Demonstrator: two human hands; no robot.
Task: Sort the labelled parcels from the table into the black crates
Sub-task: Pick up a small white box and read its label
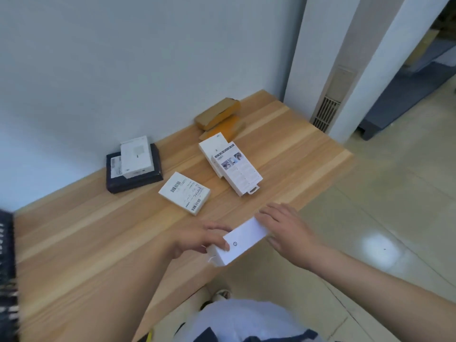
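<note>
Plainly the weak point is the grip on the long white cardboard box (243, 239), which is held at the near edge of the pale wooden table (98, 243) with its near end past the rim over the tiled floor (382, 193); if either hand lets go too soon, the box could tip off the edge and fall. The left hand (197, 239) has its fingers curled over the box's near left end, thumb tip (225, 245) lying on the top face beside a small round mark. The right hand (283, 229) lies at the far right end with fingers fairly straight, touching it; whether it truly grips I cannot tell. So the box sits between the two hands, spanning from one set of fingers to the other. A second risk is sorting it wrongly, since no label shows on its upper face. Other parcels lie well apart: a flat white box with barcodes (184, 193), stacked white boxes (232, 164), brown parcels (218, 114). A dark crate edge (7, 267) shows at far left, blurred.
</note>
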